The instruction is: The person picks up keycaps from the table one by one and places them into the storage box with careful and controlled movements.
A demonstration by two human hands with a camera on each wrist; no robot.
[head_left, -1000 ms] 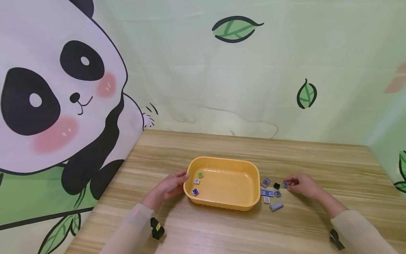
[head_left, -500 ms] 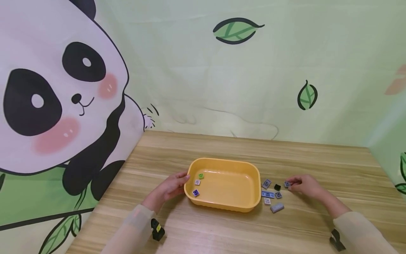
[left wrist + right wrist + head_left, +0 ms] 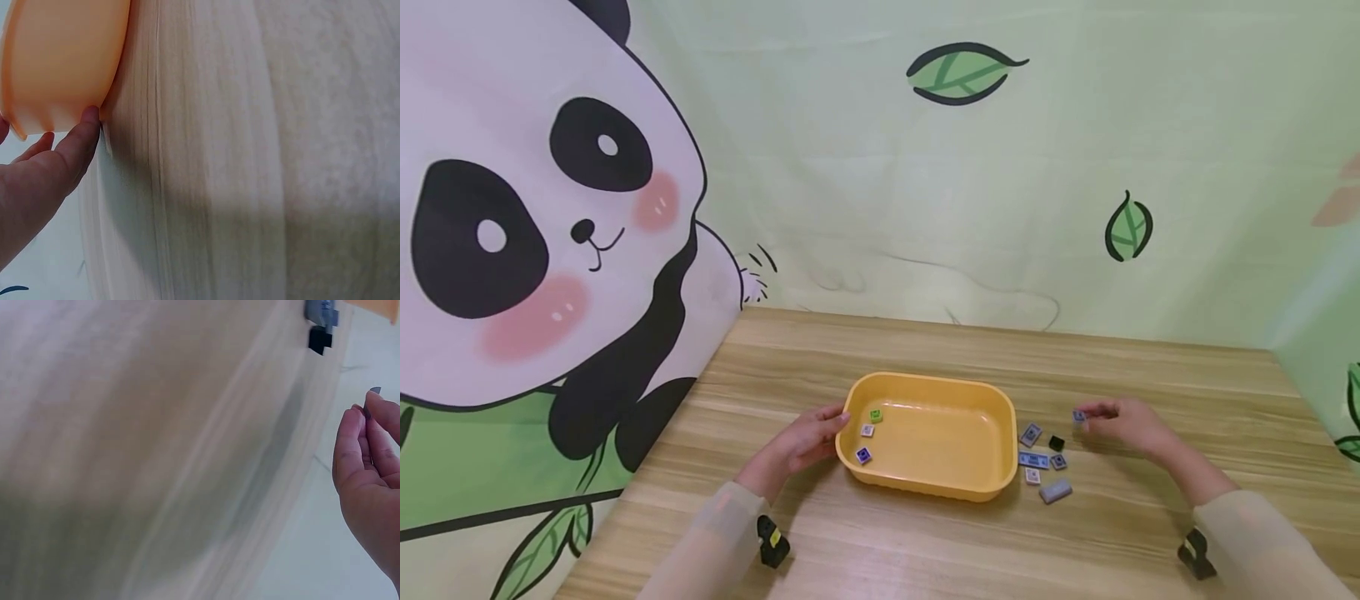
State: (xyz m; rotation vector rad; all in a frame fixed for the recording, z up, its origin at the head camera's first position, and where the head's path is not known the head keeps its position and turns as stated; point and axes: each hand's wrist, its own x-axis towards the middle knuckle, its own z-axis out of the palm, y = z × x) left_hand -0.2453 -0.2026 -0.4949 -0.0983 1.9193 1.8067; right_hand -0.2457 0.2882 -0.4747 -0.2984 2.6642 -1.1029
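A yellow plastic tray (image 3: 940, 492) stands on the wooden table. My left hand (image 3: 805, 437) grips its left end, thumb at the rim and fingers against the outer wall, as the left wrist view also shows. Inside the tray, near that end, lie a green brick (image 3: 876, 416), a white brick (image 3: 867, 431) and a dark blue brick (image 3: 863, 456). Right of the tray, my right hand (image 3: 1123, 423) pinches a small grey-blue toy brick (image 3: 1079, 416) between thumb and fingertips, raised off the tabletop; the fingers partly hide it.
Several loose bricks lie close to the tray's right side, among them a black brick (image 3: 1057, 443), a long blue brick (image 3: 1033, 460), a white brick (image 3: 1033, 476) and a grey brick (image 3: 1056, 492). Behind the table (image 3: 895, 550) hangs a pale green printed cloth (image 3: 1030, 183).
My right hand has lifted the small grey-blue brick off the table, moving it slightly up and away from the other bricks. The left hand and tray have stayed in place.
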